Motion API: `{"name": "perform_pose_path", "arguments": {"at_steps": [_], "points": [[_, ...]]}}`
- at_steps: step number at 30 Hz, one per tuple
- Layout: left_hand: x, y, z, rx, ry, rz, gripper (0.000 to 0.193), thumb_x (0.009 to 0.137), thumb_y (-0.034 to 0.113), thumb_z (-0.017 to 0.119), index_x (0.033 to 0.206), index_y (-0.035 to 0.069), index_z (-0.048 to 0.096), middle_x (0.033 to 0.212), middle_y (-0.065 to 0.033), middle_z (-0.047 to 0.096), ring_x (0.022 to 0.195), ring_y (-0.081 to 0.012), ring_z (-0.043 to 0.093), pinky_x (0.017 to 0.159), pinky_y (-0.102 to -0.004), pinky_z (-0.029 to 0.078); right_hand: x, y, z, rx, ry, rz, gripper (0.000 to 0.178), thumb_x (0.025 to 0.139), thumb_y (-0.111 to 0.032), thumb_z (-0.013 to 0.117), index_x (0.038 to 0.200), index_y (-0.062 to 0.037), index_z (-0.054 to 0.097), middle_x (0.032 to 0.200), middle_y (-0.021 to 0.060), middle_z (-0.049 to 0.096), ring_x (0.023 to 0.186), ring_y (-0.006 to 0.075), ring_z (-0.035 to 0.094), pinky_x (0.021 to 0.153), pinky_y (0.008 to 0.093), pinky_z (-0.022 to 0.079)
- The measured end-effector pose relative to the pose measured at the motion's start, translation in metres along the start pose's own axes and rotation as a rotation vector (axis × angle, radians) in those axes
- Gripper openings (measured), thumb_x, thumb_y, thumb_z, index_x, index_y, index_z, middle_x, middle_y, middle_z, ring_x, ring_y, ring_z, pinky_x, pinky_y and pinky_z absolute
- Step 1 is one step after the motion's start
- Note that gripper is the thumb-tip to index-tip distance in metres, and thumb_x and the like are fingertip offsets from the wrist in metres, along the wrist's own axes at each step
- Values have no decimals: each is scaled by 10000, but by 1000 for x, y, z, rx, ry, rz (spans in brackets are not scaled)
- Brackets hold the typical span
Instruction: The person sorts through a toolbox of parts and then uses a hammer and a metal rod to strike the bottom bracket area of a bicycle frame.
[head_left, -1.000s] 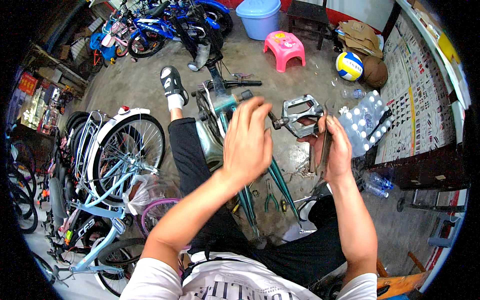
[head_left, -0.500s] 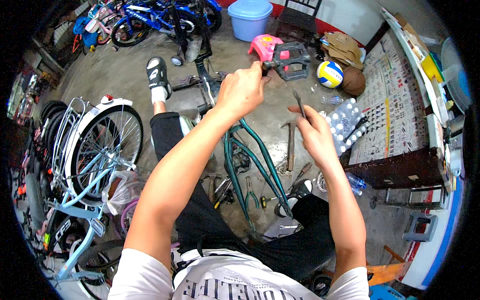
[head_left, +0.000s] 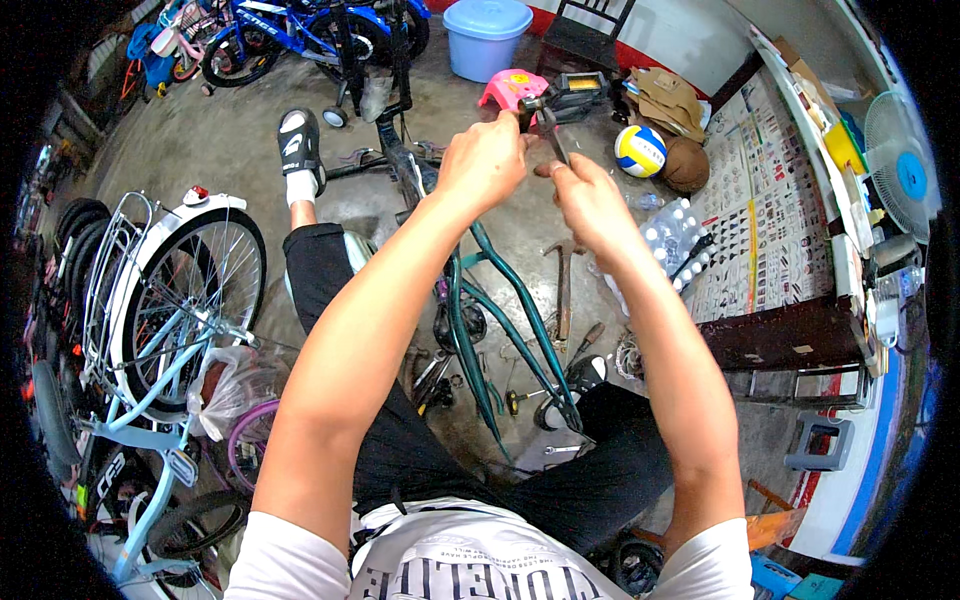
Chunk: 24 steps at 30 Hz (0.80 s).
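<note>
A black bicycle pedal stands out beyond my left hand, which is closed around its inner end. What lies under those fingers is hidden. My right hand grips a flat metal wrench, its end up against the pedal's axle beside my left fingertips. Below both hands, a dark green bicycle frame lies between my legs, its stays pointing toward me. A hammer rests on the floor to the right of it.
Pliers and other hand tools lie around the frame, with a screwdriver nearby. A light blue bicycle stands at the left. Beyond are a pink stool, a volleyball and bundled bottles.
My right hand has moved up and left, bringing the wrench to the pedal's axle. The pedal has turned in my left hand's grip, so its edge now faces me.
</note>
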<state>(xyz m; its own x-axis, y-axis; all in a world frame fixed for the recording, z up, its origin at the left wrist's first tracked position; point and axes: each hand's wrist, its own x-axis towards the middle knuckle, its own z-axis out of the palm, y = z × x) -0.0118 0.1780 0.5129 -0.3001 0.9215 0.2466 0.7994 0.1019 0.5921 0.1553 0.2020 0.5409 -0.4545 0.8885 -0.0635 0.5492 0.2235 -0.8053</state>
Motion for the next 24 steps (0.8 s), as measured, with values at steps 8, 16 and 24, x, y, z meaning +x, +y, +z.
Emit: {"name": "perform_pose_path", "arguments": {"at_steps": [8,16,24], "points": [[-5,-3,0,22,-11,-14,305,971,262,550,1160,32,615,1007,-285,694,982,-487,649,859,-572,493,-1,-21,-18,-56,-176,69,350,962,-223,487,1272,-119,613,773,-43,473,580,71,416,457,269,308],[1,-8,-2,-120,-83,-63,364,964,284,519,1207,35,629,1074,-253,703,1041,-403,668,868,-506,495,9,-30,0,25,-113,45,330,939,-180,536,1242,-86,630,782,-18,514,599,67,432,466,258,316],[3,-6,-17,-943,-251,-157,625,940,599,614,1214,40,676,1085,-44,689,973,-132,600,840,-283,460,25,-35,5,334,-313,53,517,928,-178,634,1389,-18,464,1268,98,592,1209,204,568,838,365,575]]}}
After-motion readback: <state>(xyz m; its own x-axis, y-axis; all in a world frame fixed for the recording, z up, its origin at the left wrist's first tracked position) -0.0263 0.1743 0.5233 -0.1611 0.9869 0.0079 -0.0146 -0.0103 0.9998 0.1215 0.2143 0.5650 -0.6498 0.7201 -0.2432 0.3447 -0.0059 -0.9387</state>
